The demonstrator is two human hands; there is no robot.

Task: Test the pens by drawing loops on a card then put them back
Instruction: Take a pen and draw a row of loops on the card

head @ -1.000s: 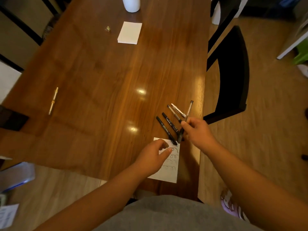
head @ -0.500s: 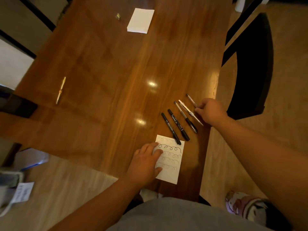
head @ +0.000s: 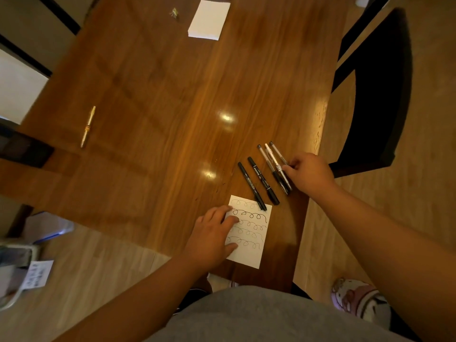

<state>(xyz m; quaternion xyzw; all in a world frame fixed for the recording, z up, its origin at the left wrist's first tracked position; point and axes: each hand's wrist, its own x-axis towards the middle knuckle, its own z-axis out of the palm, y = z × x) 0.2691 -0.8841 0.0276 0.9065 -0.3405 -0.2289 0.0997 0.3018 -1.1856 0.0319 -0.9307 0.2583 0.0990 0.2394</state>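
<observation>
Your left hand (head: 212,238) lies flat, fingers straight, pressing the loop-covered card (head: 256,255) at the near edge of the table (head: 172,119). Your right hand (head: 308,174) curls its fingers round the rightmost pen (head: 277,151), one of five pens (head: 262,180) lying side by side just beyond the card.

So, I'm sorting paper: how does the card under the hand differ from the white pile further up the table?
The card carries rows of drawn loops; the pile is blank on top. The card is one sheet with the left hand resting on it; the pile is stacked and untouched. Both are white rectangles.
</observation>
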